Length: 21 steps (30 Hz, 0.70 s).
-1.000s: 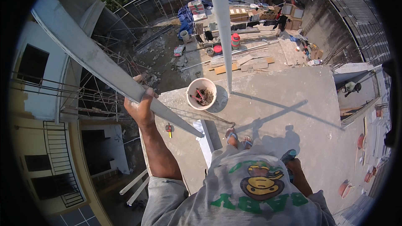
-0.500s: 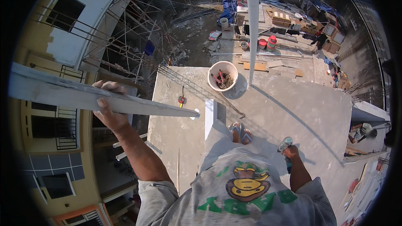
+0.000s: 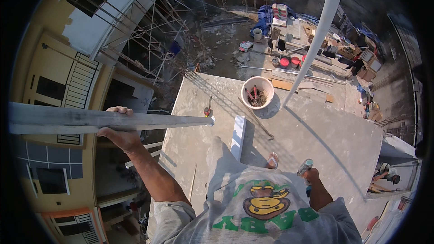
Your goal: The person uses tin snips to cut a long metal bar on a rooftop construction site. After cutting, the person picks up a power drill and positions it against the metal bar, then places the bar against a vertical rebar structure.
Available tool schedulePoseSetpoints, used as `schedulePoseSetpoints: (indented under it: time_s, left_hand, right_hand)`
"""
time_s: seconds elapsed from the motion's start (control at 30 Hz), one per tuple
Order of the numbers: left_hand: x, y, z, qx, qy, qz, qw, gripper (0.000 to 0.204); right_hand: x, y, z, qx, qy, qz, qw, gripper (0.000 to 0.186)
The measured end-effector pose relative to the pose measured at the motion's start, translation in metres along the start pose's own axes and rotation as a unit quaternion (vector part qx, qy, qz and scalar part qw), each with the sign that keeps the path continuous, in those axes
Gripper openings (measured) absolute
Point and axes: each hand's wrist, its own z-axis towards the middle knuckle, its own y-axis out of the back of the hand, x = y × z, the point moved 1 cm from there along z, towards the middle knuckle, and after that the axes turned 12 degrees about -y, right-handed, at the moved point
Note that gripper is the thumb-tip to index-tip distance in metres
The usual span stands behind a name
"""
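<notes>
My left hand (image 3: 123,137) is closed round a long grey-white post (image 3: 158,122), whose far end comes down by the slab edge. My right hand (image 3: 311,175) grips a teal and grey cordless drill (image 3: 305,166) low beside my body. A red and black tape measure (image 3: 207,111) lies on the slab just beyond the post's end. A white rectangular beam (image 3: 238,136) lies in front of me, partly covered by my shirt. Beside it rests a thin rusty bar with a hooked end (image 3: 257,119). Farther off stands a pale bucket (image 3: 270,91) holding red-handled tools and small metal pieces.
A tall white pole (image 3: 316,36) rises from the slab (image 3: 325,140) at the right. The slab edge drops off to the left, beside scaffolding (image 3: 149,31) and a yellow building (image 3: 54,68). Below lie boards, red buckets (image 3: 284,63) and boxes. Another person (image 3: 385,171) is at the lower right.
My view has shifted, and I have moved relative to the slab. The post has swung from slanting to nearly level in the picture, still in my left hand. My right hand keeps the drill.
</notes>
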Motion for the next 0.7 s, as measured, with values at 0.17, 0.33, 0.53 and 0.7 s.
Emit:
schedulePoseSetpoints:
  time_s: [0.17,0.33,0.53,0.7]
  left_hand:
    - [0.077,0.044,0.051,0.040,0.007,-0.064,0.997,0.093]
    - [0.171,0.092,0.123,0.095,0.003,-0.050,0.994,0.096]
    - [0.238,0.101,0.204,0.170,0.031,-0.185,0.968,0.098]
    - [0.281,0.097,0.221,0.157,0.054,-0.179,0.970,0.098]
  right_hand:
    - [0.081,-0.023,-0.039,-0.039,-0.025,-0.009,0.999,0.042]
    - [0.171,-0.054,-0.104,-0.033,-0.080,-0.009,0.996,0.037]
    - [0.291,-0.110,-0.175,-0.008,-0.085,0.279,0.957,0.029]
    - [0.388,-0.147,-0.180,0.076,-0.039,0.398,0.914,0.022]
